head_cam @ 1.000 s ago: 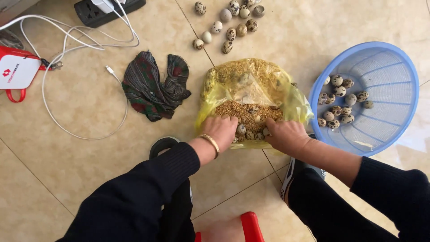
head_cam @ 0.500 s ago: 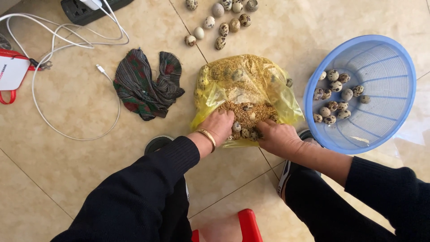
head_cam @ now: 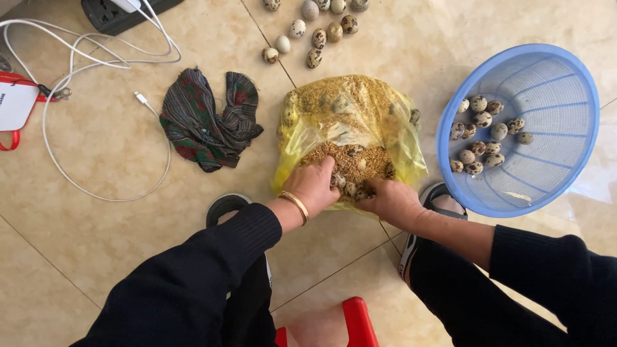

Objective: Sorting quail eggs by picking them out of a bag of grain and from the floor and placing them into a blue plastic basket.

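A yellow plastic bag (head_cam: 350, 109) lies open on the tiled floor, filled with rice husks (head_cam: 347, 160) and speckled quail eggs. My left hand (head_cam: 315, 186), with a gold bangle on the wrist, digs into the bag's mouth with fingers curled among eggs. My right hand (head_cam: 392, 200) is pressed into the husks beside it, fingers closed over small eggs. A blue plastic basket (head_cam: 546, 154) to the right holds several speckled eggs (head_cam: 485, 132).
Several loose eggs (head_cam: 315, 32) lie on the floor beyond the bag. A dark striped cloth (head_cam: 209, 119) is to the left, with white cables (head_cam: 83, 48), a power strip (head_cam: 119, 13) and a red-and-white device (head_cam: 16, 106). A red stool (head_cam: 357, 321) is between my legs.
The view has shifted slightly; both hands have stayed in the bag's mouth, working through the husks, the right hand moving a little further in.
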